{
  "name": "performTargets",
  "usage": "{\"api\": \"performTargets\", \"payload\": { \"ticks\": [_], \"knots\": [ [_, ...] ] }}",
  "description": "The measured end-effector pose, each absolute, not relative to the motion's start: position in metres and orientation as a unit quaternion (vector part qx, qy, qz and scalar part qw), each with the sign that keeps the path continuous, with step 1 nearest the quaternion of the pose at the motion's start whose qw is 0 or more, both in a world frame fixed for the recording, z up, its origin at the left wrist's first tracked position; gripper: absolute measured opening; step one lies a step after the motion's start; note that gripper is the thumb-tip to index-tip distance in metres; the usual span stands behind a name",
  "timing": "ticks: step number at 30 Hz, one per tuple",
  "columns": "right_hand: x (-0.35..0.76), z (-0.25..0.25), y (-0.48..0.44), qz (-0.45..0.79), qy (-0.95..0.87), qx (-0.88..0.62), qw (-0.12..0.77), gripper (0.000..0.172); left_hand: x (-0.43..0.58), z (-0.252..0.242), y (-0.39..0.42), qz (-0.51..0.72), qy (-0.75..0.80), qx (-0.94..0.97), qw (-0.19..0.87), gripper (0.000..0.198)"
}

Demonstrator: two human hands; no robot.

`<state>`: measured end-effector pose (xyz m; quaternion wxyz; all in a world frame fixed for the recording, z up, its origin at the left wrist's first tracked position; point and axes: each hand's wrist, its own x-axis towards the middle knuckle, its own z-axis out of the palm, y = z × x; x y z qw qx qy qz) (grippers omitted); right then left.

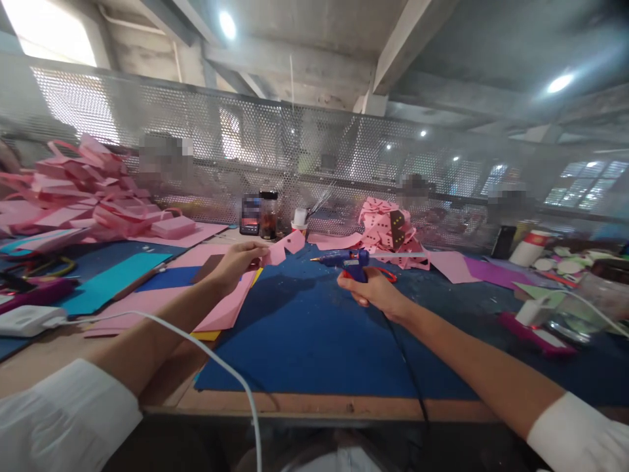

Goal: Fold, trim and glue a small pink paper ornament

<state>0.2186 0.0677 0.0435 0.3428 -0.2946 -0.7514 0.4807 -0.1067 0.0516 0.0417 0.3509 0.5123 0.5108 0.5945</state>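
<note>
My left hand pinches a small folded pink paper piece above the blue mat. In my right hand is a blue glue gun, its fingers wrapped round the handle. The nozzle points left toward the pink piece, with a gap between them. A glue stick sticks out of the gun's back toward the right, and a black cord hangs from the handle across the mat. Pink and blue sheets lie beside my left forearm.
Pink paper pieces are heaped at the left. Dotted pink pieces lie behind the glue gun. A phone and a jar stand by the mesh screen. A white cable crosses my left forearm. Purple paper lies right.
</note>
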Motion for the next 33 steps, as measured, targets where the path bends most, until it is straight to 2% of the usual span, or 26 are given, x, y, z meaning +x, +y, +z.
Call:
{"api": "performTargets", "payload": {
  "ticks": [8, 15, 21, 33],
  "knots": [
    [0.221, 0.045, 0.061, 0.625, -0.667, -0.239, 0.327, 0.033, -0.097, 0.047, 0.044, 0.544, 0.514, 0.556, 0.360, 0.024],
    [0.224, 0.046, 0.060, 0.628, -0.665, -0.243, 0.321, 0.036, -0.086, 0.050, 0.037, 0.520, 0.511, 0.572, 0.375, 0.021],
    [0.221, 0.043, 0.058, 0.476, -0.759, -0.282, 0.343, 0.030, -0.083, 0.052, 0.036, 0.497, 0.494, 0.587, 0.406, 0.020],
    [0.225, 0.036, 0.057, 0.204, -0.839, -0.372, 0.341, 0.034, -0.081, 0.053, 0.033, 0.483, 0.485, 0.596, 0.419, 0.021]
  ]
}}
